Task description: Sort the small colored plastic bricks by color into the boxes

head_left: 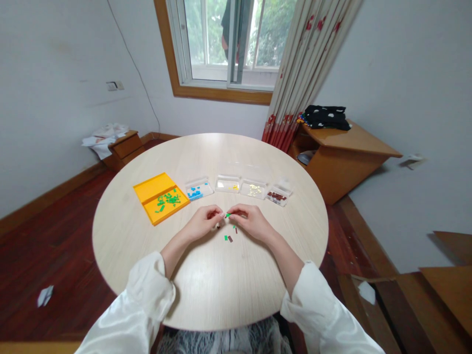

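Over the middle of the round table, my left hand (205, 221) and my right hand (252, 221) meet fingertip to fingertip. Between the right thumb and fingers is a small green building brick (228, 215). The left fingers are pinched against a dark bit beside it, too small to name. On the tabletop below lie a loose green brick (226, 238) touching or close to a brown brick (230, 239). Nearer my right hand are another small green piece (234, 226) and a thin brown piece (236, 230). A dark speck shows under the left fingers.
A yellow case (151, 189) with green bricks lies open at left. Clear boxes hold blue bricks (195, 193), yellow bricks (234, 187), pale bricks (255, 190) and brown bricks (276, 195). Beyond the round table (206, 295) stands a wooden cabinet (354, 142) at right.
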`<action>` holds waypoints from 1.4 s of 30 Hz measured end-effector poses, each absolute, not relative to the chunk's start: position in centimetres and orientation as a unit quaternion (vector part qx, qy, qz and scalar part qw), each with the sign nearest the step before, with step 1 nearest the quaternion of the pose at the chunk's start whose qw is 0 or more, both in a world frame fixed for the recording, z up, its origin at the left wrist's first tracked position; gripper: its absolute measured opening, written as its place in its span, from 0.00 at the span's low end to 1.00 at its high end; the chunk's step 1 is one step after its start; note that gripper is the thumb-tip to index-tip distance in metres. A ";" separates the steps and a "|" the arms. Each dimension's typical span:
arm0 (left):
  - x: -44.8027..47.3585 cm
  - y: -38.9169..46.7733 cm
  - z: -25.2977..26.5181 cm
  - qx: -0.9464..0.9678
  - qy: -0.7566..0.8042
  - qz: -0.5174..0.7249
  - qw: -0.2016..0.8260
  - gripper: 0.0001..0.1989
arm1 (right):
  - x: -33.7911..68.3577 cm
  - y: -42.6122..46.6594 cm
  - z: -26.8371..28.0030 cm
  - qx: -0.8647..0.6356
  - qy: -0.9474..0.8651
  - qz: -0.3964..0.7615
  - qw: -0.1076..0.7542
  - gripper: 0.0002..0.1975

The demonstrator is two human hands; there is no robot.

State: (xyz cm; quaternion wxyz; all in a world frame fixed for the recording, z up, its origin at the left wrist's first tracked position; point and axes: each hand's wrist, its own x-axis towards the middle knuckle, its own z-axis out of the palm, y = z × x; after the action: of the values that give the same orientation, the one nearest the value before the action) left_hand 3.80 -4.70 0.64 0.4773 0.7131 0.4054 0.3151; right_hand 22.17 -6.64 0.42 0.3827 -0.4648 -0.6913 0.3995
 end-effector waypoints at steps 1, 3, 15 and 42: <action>4.0 -4.8 0.6 0.717 0.400 0.310 0.480 0.15 | 22.0 -6.7 0.4 -0.463 -0.686 0.408 0.385 0.06; 4.3 -5.0 0.4 0.722 0.394 0.303 0.481 0.15 | 21.7 -6.8 0.3 -0.463 -0.675 0.424 0.388 0.06; 2.3 -3.6 1.0 0.683 0.482 0.381 0.395 0.12 | 23.9 -5.8 0.6 -0.538 -0.714 0.259 0.365 0.05; -4.6 0.2 -0.2 0.549 0.705 0.431 0.127 0.07 | 24.2 -5.9 0.0 -0.538 -0.793 0.193 0.210 0.05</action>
State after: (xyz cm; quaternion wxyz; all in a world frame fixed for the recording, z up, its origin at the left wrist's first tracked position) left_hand -4.59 0.23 -0.17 0.1273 0.5491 0.7047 0.4309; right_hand 24.16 -5.86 0.03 0.2103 -0.5382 -0.7930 0.1928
